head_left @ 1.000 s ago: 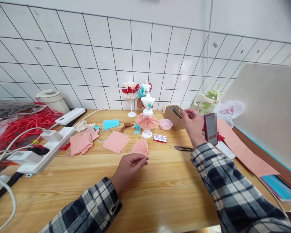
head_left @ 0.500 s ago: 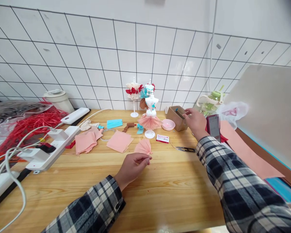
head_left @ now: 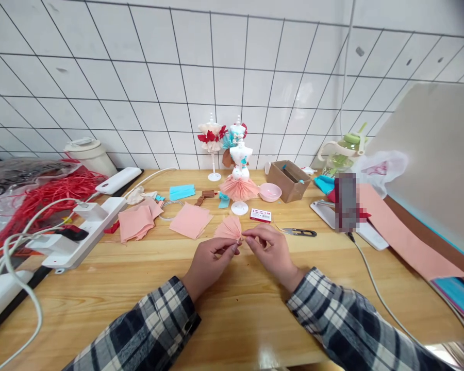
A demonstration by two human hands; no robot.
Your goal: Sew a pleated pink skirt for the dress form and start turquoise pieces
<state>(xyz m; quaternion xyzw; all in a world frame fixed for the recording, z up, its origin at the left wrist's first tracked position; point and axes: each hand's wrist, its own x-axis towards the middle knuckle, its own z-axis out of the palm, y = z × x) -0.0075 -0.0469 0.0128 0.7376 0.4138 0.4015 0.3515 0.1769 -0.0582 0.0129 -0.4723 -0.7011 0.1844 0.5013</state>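
Between the thumb and fingers of my left hand [head_left: 212,262] is the gathered end of a pleated pink paper fan [head_left: 229,228]. My right hand [head_left: 269,251] is closed in a pinch close to that same end; what it holds, if anything, is too small to make out. Just behind the fan stands a small white mannequin [head_left: 241,154] wearing a pleated pink skirt [head_left: 239,189]. Flat pink squares [head_left: 191,220] lie to the left of the fan. Black thread snips [head_left: 299,232] rest to the right, near a small white and red box [head_left: 261,215].
A pink bowl [head_left: 270,192] and a cardboard box [head_left: 290,180] stand behind my right hand. Two more dressed mannequins are at the back. A power strip [head_left: 85,239] with cables lies left; a phone on a stand [head_left: 346,203] is on the right.
My right hand has come from the cardboard box to the fan's gathered end beside my left hand. My left hand stays on the fan. The view has shifted slightly.
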